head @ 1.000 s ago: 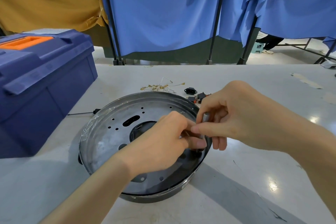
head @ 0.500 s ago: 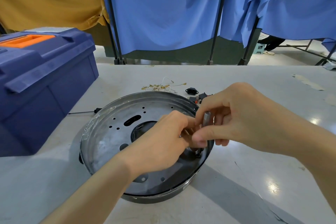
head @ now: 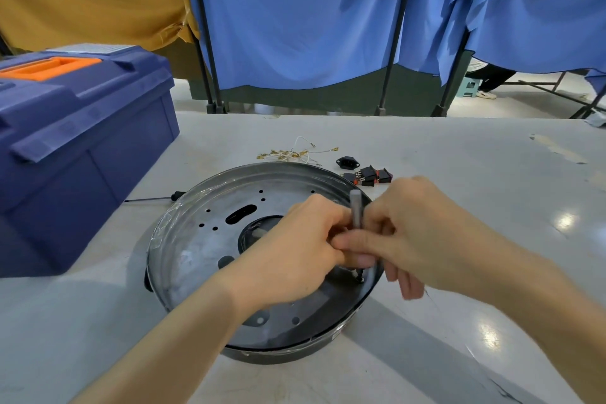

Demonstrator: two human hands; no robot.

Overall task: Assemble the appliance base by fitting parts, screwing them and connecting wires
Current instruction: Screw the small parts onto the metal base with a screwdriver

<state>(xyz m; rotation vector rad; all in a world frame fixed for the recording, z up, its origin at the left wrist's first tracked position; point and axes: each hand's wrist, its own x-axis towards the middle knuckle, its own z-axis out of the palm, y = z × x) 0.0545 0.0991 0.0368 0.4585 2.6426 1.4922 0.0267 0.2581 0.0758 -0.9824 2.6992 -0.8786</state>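
While your right hand (head: pixel 426 236) grips the screwdriver (head: pixel 355 210), your left hand (head: pixel 295 249) pinches its shaft. Tip's inside the base pan (head: pixel 196 239) below.

Both hands over the right side of the round metal base (head: pixel 203 239). Right hand (head: pixel 423 239) grips the grey screwdriver (head: pixel 355 210) upright, tip on a screw (head: pixel 360 278) by the rim. Left hand (head: pixel 295 256) pinches its shaft. Wire leads (head: pixel 292 154), black socket (head: pixel 347 162) and rocker switches (head: pixel 369 175) lie just behind the base. Blue toolbox (head: pixel 82 147) at left on the white table (head: pixel 492 174).
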